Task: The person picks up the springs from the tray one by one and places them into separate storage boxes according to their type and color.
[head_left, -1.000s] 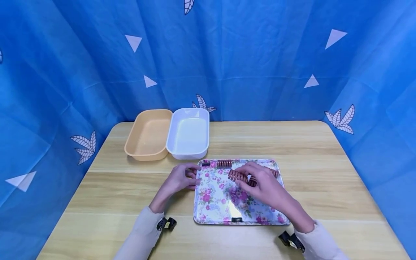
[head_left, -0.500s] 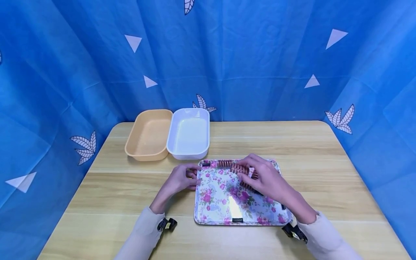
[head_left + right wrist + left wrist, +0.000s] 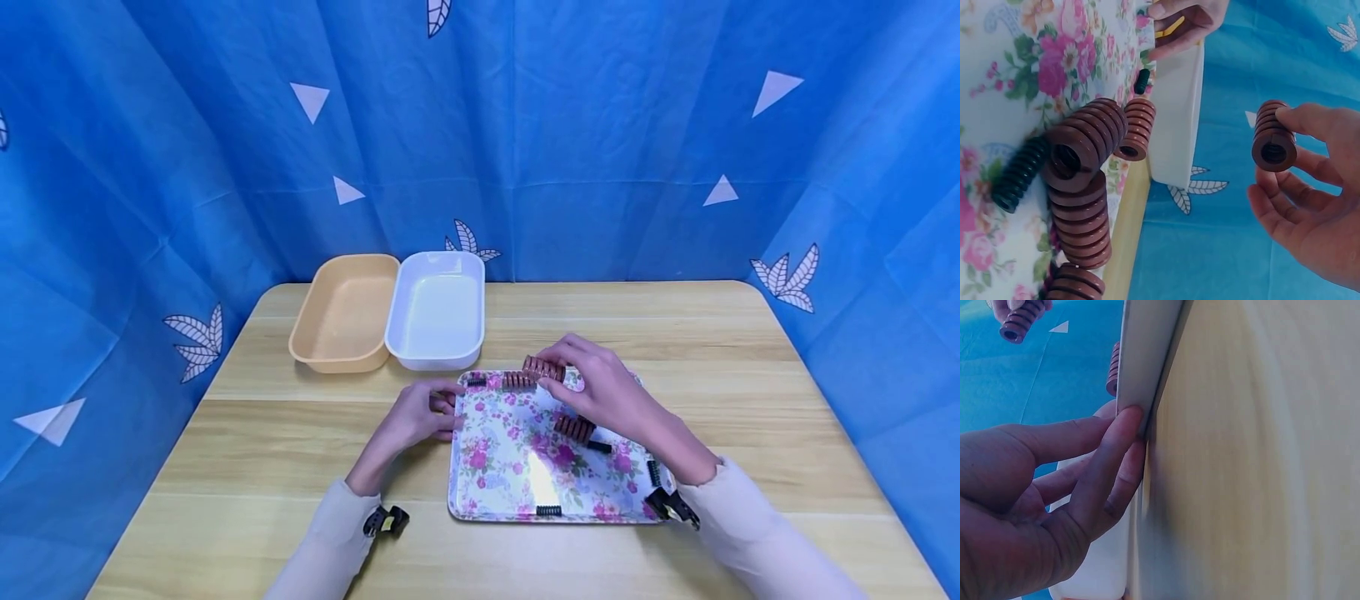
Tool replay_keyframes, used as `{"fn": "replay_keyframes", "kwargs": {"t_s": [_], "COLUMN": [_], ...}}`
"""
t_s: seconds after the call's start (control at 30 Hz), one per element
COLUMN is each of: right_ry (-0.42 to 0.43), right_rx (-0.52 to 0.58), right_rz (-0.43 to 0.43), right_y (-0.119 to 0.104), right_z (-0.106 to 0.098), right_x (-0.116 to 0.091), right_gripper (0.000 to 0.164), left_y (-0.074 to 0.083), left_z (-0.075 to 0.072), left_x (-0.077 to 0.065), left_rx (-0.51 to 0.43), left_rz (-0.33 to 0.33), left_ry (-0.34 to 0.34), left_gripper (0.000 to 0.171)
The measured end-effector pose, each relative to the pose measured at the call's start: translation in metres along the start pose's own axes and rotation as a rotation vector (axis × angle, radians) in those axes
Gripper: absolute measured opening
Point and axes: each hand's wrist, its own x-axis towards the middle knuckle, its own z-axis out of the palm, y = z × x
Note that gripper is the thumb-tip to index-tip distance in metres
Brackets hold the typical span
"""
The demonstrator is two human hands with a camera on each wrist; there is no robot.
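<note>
Right hand [image 3: 600, 390] pinches brown coil spring [image 3: 1273, 135] over floral tray [image 3: 480, 492], far side; exact height unclear. Best lifted clear of second brown spring [image 3: 519, 381], left hand [image 3: 415, 415] pinching tray edge firmly.

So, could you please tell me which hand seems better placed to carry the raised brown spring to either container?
Probably the right hand: it pinches that brown spring clear of the tray, while the left hand holds the tray's edge.

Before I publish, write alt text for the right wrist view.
A right hand pinches a brown coil spring. Other brown springs and smaller dark springs lie on a flowered tray, whose edge a left hand touches; behind hangs a blue curtain.
</note>
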Motion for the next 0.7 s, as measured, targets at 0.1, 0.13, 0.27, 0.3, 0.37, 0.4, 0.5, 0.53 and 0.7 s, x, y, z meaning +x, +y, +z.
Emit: {"fn": "replay_keyframes", "kwargs": {"t_s": [0.1, 0.13, 0.27, 0.3, 0.37, 0.4, 0.5, 0.53, 0.7], "right_ry": [-0.010, -0.013, -0.017, -0.017, -0.020, -0.022, -0.030, -0.033, -0.043], "right_rx": [-0.007, -0.010, -0.010, -0.008, -0.008, -0.008, -0.010, -0.012, -0.013], "right_rz": [0.002, 0.002, -0.004, -0.009, -0.013, -0.018, -0.023, -0.021, -0.017], "right_y": [0.001, 0.001, 0.003, 0.003, 0.003, 0.004, 0.005, 0.005, 0.006], "right_z": [0.000, 0.000, 0.001, 0.001, 0.002, 0.003, 0.005, 0.007, 0.013], "right_x": [0.006, 0.007, 0.015, 0.017, 0.020, 0.022, 0.028, 0.030, 0.041], "right_gripper": [0.026, 0.026, 0.026, 0.026, 0.026, 0.025, 0.025, 0.024, 0.023], "left_y": [0.001, 0.001, 0.000, -0.001, -0.001, -0.002, -0.002, -0.002, -0.002], "left_z": [0.000, 0.000, 0.000, 0.000, 0.000, 0.000, 0.000, 0.000, 0.000], "left_x": [-0.001, -0.001, 0.000, 0.000, 0.000, 0.000, 0.000, 0.000, 0.001], "left_rx": [0.007, 0.010, 0.016, 0.017, 0.017, 0.018, 0.016, 0.016, 0.012], "left_rz": [0.008, 0.010, 0.011, 0.011, 0.009, 0.008, 0.005, 0.004, -0.001], "left_ry": [-0.005, -0.006, -0.007, -0.006, -0.005, -0.004, -0.005, -0.005, -0.003], "left_gripper": [0.048, 0.048, 0.047, 0.047, 0.047, 0.047, 0.048, 0.048, 0.048]}}
